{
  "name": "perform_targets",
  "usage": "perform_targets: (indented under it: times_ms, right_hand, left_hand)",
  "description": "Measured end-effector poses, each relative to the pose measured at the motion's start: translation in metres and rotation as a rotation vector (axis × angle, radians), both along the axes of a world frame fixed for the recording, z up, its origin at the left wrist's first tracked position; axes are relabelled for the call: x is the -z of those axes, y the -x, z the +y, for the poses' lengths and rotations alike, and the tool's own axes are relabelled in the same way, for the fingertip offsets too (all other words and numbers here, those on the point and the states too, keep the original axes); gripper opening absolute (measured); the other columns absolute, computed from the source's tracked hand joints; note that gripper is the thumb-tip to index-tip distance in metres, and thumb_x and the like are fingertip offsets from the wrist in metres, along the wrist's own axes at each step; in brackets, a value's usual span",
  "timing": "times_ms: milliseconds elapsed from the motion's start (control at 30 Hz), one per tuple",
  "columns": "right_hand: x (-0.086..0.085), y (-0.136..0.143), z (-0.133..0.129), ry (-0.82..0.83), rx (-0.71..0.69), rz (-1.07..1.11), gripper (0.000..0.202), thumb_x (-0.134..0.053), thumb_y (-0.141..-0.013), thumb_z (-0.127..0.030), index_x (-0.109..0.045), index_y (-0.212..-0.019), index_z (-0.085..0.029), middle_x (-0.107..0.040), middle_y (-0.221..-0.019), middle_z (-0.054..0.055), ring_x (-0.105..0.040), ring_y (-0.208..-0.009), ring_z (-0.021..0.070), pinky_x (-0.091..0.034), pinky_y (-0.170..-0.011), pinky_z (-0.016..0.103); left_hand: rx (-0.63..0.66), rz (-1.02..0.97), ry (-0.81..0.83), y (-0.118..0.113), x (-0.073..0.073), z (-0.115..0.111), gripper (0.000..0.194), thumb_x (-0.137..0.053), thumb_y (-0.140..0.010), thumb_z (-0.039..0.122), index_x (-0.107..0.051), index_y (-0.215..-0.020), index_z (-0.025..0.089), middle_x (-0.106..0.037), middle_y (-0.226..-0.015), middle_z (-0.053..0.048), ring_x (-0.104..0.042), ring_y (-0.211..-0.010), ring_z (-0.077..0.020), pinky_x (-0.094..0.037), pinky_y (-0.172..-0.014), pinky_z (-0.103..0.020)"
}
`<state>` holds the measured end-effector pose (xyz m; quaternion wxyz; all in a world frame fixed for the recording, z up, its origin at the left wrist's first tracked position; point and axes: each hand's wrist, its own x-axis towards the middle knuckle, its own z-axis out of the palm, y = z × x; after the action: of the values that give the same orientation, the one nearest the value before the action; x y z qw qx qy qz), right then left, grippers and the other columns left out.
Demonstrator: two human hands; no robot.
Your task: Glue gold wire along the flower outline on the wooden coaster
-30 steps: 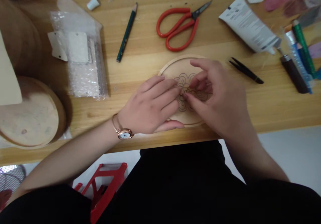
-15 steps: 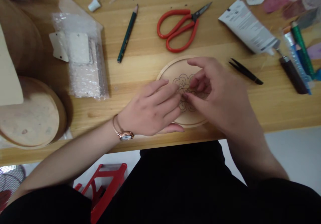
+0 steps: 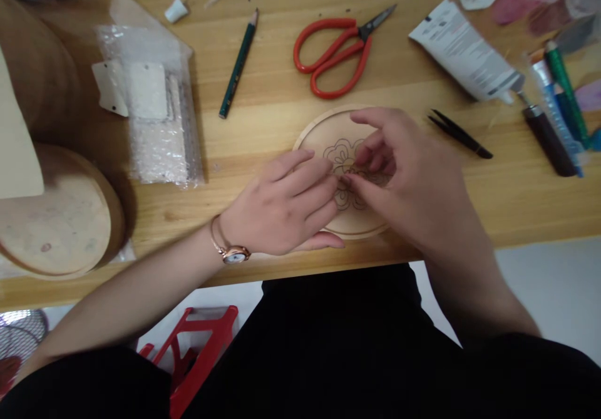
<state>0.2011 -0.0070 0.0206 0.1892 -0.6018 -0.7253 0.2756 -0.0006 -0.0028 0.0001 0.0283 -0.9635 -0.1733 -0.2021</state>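
Observation:
A round wooden plate (image 3: 323, 126) with a raised rim lies at the table's front edge, a flower outline (image 3: 342, 150) drawn on it. Over its left part rests my left hand (image 3: 293, 203), palm down, fingers stretched out and thumb apart. From the right, my right hand (image 3: 408, 168) reaches across the plate, index finger extended away from the thumb and the other fingers bent. Its thumb tip meets the left fingertips near the flower's centre. A dark spot shows there; whether it is some tiny object I cannot tell.
Beyond the plate lie red-handled scissors (image 3: 335, 59) and a dark green pencil (image 3: 238, 65). Black tweezers (image 3: 460, 134), a white tube (image 3: 464, 49) and a brown-handled tool (image 3: 548, 140) are to the right. Bubble-wrapped pieces (image 3: 162, 118) and a round wooden board (image 3: 56, 218) sit left.

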Motion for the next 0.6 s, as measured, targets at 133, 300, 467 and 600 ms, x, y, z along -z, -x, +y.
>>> perform_targets:
  times_ms: [133,300,467,600]
  right_hand:
    - [0.0013,-0.0001,-0.0001,-0.025,-0.025,0.019,0.059,-0.071,-0.069,-0.011,-0.054,-0.125,-0.019,-0.064,-0.085,0.001,-0.061,-0.076,0.0191,-0.054,-0.080,0.040]
    - [0.0021,-0.0002,-0.0007,-0.034,-0.016,0.015,0.055,-0.069,-0.071,-0.013,-0.054,-0.122,-0.029,-0.064,-0.087,-0.001,-0.062,-0.076,0.0192,-0.054,-0.074,0.038]
    - [0.0034,-0.0018,-0.0003,-0.104,-0.097,-0.056,0.040,-0.070,-0.072,-0.012,-0.062,-0.111,-0.019,-0.065,-0.086,0.002,-0.062,-0.079,0.0208,-0.054,-0.070,0.038]
    - [0.0047,-0.0021,-0.0021,-0.167,-0.122,-0.116,0.017,-0.067,-0.079,-0.019,-0.068,-0.094,-0.025,-0.066,-0.089,0.002,-0.064,-0.082,0.0207,-0.054,-0.069,0.037]
  left_hand:
    - [0.001,-0.018,0.000,0.0016,-0.0005,-0.0007,0.050,-0.032,-0.101,0.052,-0.061,-0.090,0.013,-0.071,-0.104,-0.008,-0.067,-0.106,-0.0245,-0.053,-0.097,-0.041]
    - [-0.077,-0.087,-0.011,0.0034,0.0012,-0.0004,0.054,-0.033,-0.100,0.055,-0.064,-0.098,0.011,-0.072,-0.108,-0.010,-0.067,-0.105,-0.0257,-0.054,-0.095,-0.041]
    - [-0.105,-0.059,0.080,0.0046,0.0052,-0.0010,0.058,-0.037,-0.097,0.061,-0.062,-0.114,0.011,-0.067,-0.119,-0.013,-0.061,-0.115,-0.0283,-0.051,-0.098,-0.047]
    - [-0.102,-0.029,0.141,0.0050,0.0070,-0.0017,0.057,-0.041,-0.095,0.062,-0.061,-0.118,0.014,-0.064,-0.123,-0.013,-0.058,-0.119,-0.0299,-0.049,-0.100,-0.051]
